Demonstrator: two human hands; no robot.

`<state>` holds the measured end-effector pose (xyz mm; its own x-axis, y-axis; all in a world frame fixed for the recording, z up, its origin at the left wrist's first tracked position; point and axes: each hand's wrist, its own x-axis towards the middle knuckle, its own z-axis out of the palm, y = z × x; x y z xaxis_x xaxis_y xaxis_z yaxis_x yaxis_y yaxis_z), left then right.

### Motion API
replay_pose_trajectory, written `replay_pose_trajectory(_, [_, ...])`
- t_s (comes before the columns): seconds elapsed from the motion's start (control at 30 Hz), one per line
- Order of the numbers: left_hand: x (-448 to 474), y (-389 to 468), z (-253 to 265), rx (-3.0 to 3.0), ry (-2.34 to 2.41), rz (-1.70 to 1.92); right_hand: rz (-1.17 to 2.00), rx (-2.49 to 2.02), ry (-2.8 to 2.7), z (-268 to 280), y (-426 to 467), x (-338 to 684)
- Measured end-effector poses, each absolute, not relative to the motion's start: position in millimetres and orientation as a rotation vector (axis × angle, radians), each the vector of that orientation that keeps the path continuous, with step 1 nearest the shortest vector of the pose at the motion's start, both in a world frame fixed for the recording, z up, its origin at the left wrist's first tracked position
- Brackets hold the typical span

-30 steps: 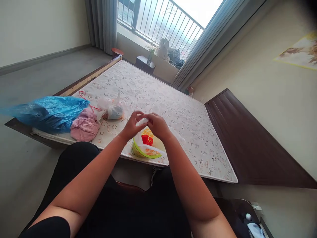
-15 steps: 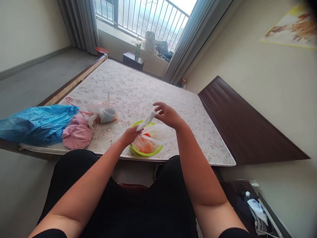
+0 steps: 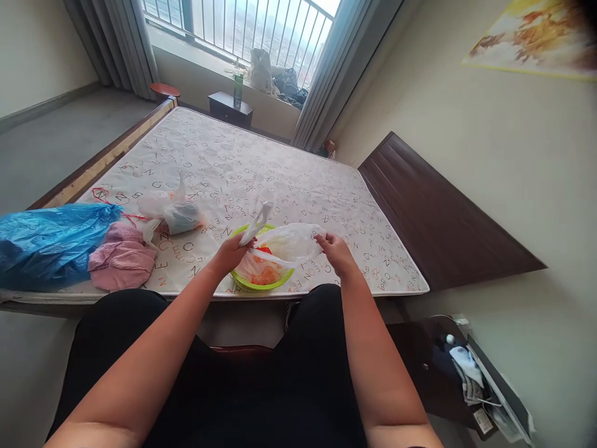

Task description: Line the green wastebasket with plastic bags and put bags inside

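Note:
A thin white plastic bag (image 3: 298, 239) with red and orange print lies over a lime-green basket (image 3: 265, 286) at the mattress's near edge. My left hand (image 3: 237, 251) is closed on one gathered handle of the bag, whose loop sticks up above the fist. At the bag's right end, my right hand (image 3: 334, 250) pinches the other side, so the bag is stretched between both hands. Its mouth looks partly spread. What lies inside the basket under the bag is hard to make out.
Left on the mattress (image 3: 280, 168) are a blue plastic bag (image 3: 56, 239), a pink cloth (image 3: 122, 258) and tied plastic bags (image 3: 181, 216). A dark headboard (image 3: 443, 205) stands right, with a nightstand (image 3: 415, 361) below it. My knees are against the bed's near side.
My right hand has left the twisted handle, moved right and down, and taken hold of the bag's other side. The left hand keeps its grip. The view has shifted slightly.

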<state>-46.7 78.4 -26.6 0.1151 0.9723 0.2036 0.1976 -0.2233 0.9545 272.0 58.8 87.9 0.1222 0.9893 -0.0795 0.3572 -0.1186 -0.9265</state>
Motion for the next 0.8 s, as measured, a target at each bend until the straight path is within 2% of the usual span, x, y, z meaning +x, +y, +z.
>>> replay_pose_trajectory(0.17, [-47,79,-29,1.593,1.202,1.142,0.817,-1.353,-1.108,91,51,272])
replay_pose_trajectory(0.4, [-42,80,-21,1.486,1.202,1.164,0.923,-1.035,-1.067,93,48,253])
replay_pose_trajectory(0.6, [-39,74,-16,1.462,1.182,1.184,0.9,-1.076,-1.173,79,48,230])
replay_pose_trajectory(0.8, [-31,72,-17,1.372,1.068,1.191,0.719,-1.245,-1.274,61,53,225])
